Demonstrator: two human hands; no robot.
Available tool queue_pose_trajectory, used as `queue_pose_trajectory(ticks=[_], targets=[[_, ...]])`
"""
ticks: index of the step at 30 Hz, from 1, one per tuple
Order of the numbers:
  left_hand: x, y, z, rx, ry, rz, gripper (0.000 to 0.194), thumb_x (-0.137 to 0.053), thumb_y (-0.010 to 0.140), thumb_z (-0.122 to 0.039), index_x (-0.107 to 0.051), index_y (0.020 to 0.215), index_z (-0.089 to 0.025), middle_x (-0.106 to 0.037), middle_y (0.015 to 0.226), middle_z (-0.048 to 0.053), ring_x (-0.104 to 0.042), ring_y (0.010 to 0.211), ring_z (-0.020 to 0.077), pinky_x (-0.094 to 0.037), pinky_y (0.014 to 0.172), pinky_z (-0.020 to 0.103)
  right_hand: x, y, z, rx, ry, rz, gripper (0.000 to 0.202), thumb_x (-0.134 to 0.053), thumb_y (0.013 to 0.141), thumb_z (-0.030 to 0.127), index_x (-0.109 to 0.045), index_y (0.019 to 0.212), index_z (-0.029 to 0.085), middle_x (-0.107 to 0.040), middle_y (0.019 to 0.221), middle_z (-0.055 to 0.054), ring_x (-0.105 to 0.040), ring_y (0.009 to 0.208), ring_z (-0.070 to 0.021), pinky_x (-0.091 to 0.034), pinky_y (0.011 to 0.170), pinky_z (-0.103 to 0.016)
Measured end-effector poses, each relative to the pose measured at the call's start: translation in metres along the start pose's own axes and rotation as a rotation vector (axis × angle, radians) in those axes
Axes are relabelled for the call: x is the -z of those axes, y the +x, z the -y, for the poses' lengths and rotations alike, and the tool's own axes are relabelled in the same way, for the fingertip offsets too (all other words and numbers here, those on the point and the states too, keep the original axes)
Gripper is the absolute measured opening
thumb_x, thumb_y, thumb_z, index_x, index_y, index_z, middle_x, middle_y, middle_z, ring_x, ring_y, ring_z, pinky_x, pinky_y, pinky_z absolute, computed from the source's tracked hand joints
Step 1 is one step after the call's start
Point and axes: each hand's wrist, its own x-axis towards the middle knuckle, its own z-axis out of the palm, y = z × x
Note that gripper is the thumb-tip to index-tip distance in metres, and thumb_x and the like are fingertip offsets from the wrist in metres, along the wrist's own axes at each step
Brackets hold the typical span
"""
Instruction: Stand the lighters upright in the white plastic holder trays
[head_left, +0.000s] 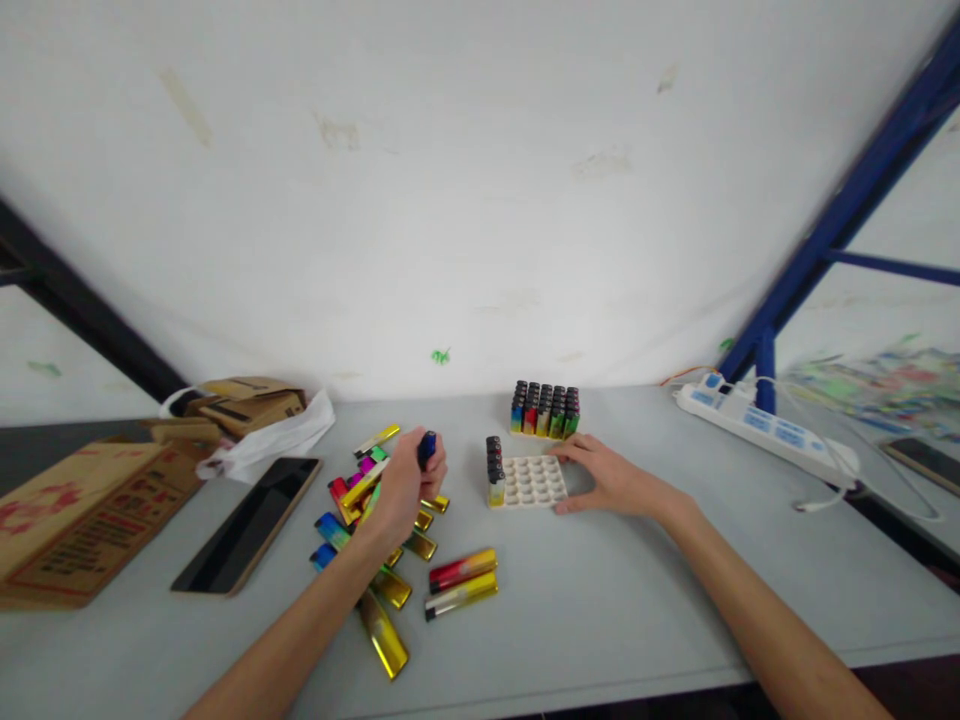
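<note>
My left hand [411, 478] is closed around a lighter [427, 447] whose dark top end sticks up from the fist. It is above a loose heap of shiny coloured lighters [386, 620]. My right hand [596, 477] grips the right edge of a white holder tray [536, 482], thumb at the near corner and fingers at the far one. A single row of upright lighters [496, 485] fills the tray's left column; the other holes are bare. Two lighters, one red-yellow [463, 570] and one silver-yellow [463, 596], lie side by side nearer me.
Behind the tray stands a full block of upright lighters [545, 410]. To the left lie a dark tablet-like device [247, 525], a white plastic bag [274, 440] and cardboard boxes [97, 520]. A power strip [772, 430] with cables is at the right. A white wall closes off the back.
</note>
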Motion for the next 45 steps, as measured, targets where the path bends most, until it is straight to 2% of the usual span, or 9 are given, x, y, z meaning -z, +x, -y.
queue_pose_trajectory(ticks=[6,11,16,19,23,27,33,38,45], targets=[[-0.004,-0.005,0.0,-0.061,0.021,-0.012,0.041,-0.048,0.087,-0.048,-0.037,0.059,-0.021,-0.022,0.052,-0.008,-0.018,0.043,0.0069,-0.017,0.041,0.019,0.001,-0.001,0.003,-0.017,-0.005,0.005,0.08,-0.08,0.073,0.065,-0.057,0.137,0.022,-0.059,0.126,-0.013,-0.054,0.119,-0.0327,-0.044,0.107,-0.049],[-0.002,-0.002,0.004,-0.039,-0.022,0.101,0.044,-0.047,0.089,-0.06,-0.047,0.074,-0.019,-0.028,0.053,-0.009,-0.02,0.042,0.0058,-0.019,0.04,0.017,0.001,-0.001,0.004,-0.018,-0.022,-0.005,0.079,-0.079,0.074,0.065,-0.057,0.136,0.022,-0.058,0.127,-0.013,-0.054,0.119,-0.0326,-0.045,0.106,-0.048],[-0.006,-0.002,0.001,-0.179,0.043,0.125,0.028,-0.056,0.092,-0.05,-0.047,0.091,-0.024,-0.052,0.068,-0.006,-0.039,0.045,0.0087,-0.033,0.039,0.019,0.002,0.0,0.009,0.025,-0.038,-0.013,0.077,-0.08,0.073,0.063,-0.06,0.133,0.019,-0.061,0.122,-0.013,-0.056,0.115,-0.0318,-0.047,0.103,-0.047],[-0.013,-0.004,-0.015,-0.382,0.268,0.079,0.023,-0.055,0.096,-0.044,-0.058,0.095,-0.021,-0.06,0.082,0.0,-0.056,0.065,0.0116,-0.05,0.059,0.024,0.001,0.002,0.012,0.027,-0.045,-0.018,0.078,-0.081,0.072,0.064,-0.06,0.132,0.019,-0.062,0.121,-0.013,-0.058,0.112,-0.0317,-0.048,0.101,-0.046],[-0.026,0.002,-0.036,-0.56,0.521,0.147,0.022,-0.064,0.091,-0.038,-0.071,0.095,-0.018,-0.068,0.104,0.009,-0.065,0.098,0.0202,-0.054,0.084,0.031,-0.001,0.003,0.012,0.046,-0.056,-0.029,0.078,-0.081,0.071,0.065,-0.061,0.13,0.019,-0.063,0.12,-0.013,-0.059,0.11,-0.0316,-0.049,0.099,-0.046],[-0.035,0.025,-0.037,-0.473,0.697,0.319,0.025,-0.065,0.089,-0.038,-0.074,0.101,-0.017,-0.075,0.103,0.009,-0.069,0.092,0.0222,-0.056,0.087,0.034,-0.003,0.003,0.011,0.057,-0.071,-0.032,0.077,-0.081,0.072,0.065,-0.061,0.13,0.018,-0.063,0.119,-0.013,-0.059,0.11,-0.0312,-0.049,0.099,-0.045],[-0.034,0.052,-0.024,-0.32,1.01,0.464,0.027,-0.064,0.085,-0.037,-0.076,0.097,-0.016,-0.079,0.091,0.006,-0.072,0.083,0.0218,-0.057,0.083,0.031,-0.004,0.003,0.011,0.063,-0.076,-0.046,0.08,-0.081,0.073,0.064,-0.059,0.134,0.018,-0.062,0.121,-0.014,-0.059,0.111,-0.0313,-0.049,0.099,-0.046],[-0.035,0.049,-0.027,-0.186,0.93,0.476,0.029,-0.065,0.082,-0.039,-0.076,0.094,-0.015,-0.08,0.088,0.007,-0.074,0.082,0.0245,-0.059,0.076,0.031,-0.005,0.003,0.01,0.056,-0.089,-0.044,0.081,-0.08,0.072,0.065,-0.059,0.135,0.018,-0.062,0.12,-0.014,-0.06,0.109,-0.0312,-0.049,0.098,-0.046],[-0.034,0.052,-0.027,-0.263,0.977,0.482,0.028,-0.065,0.082,-0.038,-0.08,0.092,-0.016,-0.079,0.088,0.006,-0.072,0.081,0.0235,-0.055,0.069,0.027,-0.004,0.003,0.01,0.048,-0.078,-0.032,0.079,-0.08,0.073,0.065,-0.06,0.133,0.018,-0.062,0.12,-0.013,-0.059,0.109,-0.0307,-0.049,0.098,-0.044]])
